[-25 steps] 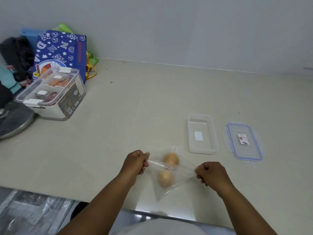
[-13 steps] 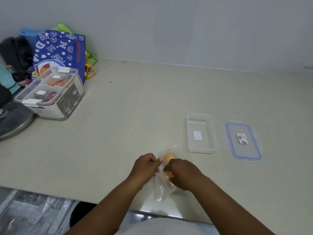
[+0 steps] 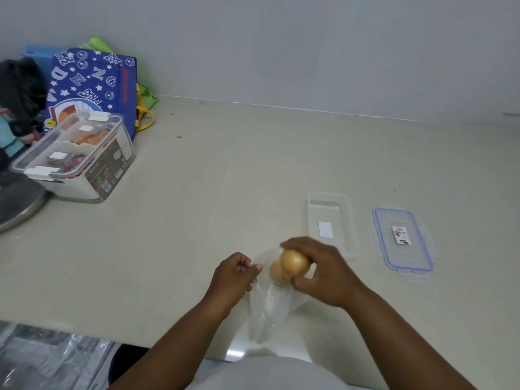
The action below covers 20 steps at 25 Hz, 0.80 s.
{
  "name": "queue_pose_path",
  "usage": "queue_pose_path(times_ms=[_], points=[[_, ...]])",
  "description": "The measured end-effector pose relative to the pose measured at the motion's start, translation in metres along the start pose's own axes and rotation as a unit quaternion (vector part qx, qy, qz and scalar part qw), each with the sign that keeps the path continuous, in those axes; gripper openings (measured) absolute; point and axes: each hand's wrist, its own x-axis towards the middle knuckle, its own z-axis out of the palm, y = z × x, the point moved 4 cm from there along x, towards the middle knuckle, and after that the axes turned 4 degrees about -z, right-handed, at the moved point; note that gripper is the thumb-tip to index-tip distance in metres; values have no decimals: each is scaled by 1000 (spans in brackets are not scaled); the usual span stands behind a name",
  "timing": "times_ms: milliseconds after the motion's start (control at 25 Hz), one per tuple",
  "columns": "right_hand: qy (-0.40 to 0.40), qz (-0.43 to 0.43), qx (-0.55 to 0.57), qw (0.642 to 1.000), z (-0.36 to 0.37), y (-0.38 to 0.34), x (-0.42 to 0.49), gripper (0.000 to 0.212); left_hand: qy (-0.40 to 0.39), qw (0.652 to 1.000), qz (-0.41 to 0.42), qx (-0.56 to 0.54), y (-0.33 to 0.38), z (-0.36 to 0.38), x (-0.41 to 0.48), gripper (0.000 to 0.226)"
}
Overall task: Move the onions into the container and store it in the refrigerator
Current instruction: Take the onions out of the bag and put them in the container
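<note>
Head view shows the right hand (image 3: 323,273) grasping one onion (image 3: 294,262) at the mouth of the clear bag (image 3: 271,302), whose edge the left hand (image 3: 235,274) pinches. A second onion (image 3: 277,273) sits just behind, left of the open container (image 3: 349,220) on the surface (image 3: 197,220).

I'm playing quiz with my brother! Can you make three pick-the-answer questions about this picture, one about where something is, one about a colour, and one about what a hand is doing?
1. Where is the lid?
A. Clipped on the container
B. Flat on the counter, right of the container
C. Inside the plastic bag

2. What colour is the lid's rim?
A. Blue
B. Red
C. Green

3. What is the right hand doing?
A. Resting flat on the counter
B. Pressing the lid
C. Holding an onion

Answers:
1. B, it lies apart from the open container.
2. A, a blue band runs around its edge.
3. C, its grip wraps an onion at the mouth of the plastic bag, which the left hand pinches.
</note>
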Motion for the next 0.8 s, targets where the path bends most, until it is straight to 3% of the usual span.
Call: queue_pose_path(times_ms=[80, 120, 240, 320, 440, 600, 720, 800], points=[[123, 41, 5, 992, -32, 20, 6, 61, 1, 1000, -3, -14, 2, 1, 2, 20], [149, 104, -12, 983, -41, 38, 13, 62, 0, 1000, -2, -14, 3, 2, 3, 20], [85, 303, -116, 942, -43, 101, 34, 66, -3, 1000, 0, -15, 5, 6, 4, 20], [7, 344, -163, 925, -33, 127, 42, 65, 0, 1000, 0, -12, 6, 6, 5, 20], [-68, 346, -209, 912, -19, 144, 48, 63, 3, 1000, 1, -8, 7, 7, 7, 21], [-77, 352, -202, 911, -16, 146, 46, 71, -1, 1000, 2, -10, 7, 11, 8, 20], [31, 301, -181, 936, -32, 114, 37, 66, -2, 1000, 4, -7, 7, 11, 9, 20], [163, 174, -143, 961, -37, 69, 25, 44, 0, 1000, 4, -7, 5, 10, 9, 20]])
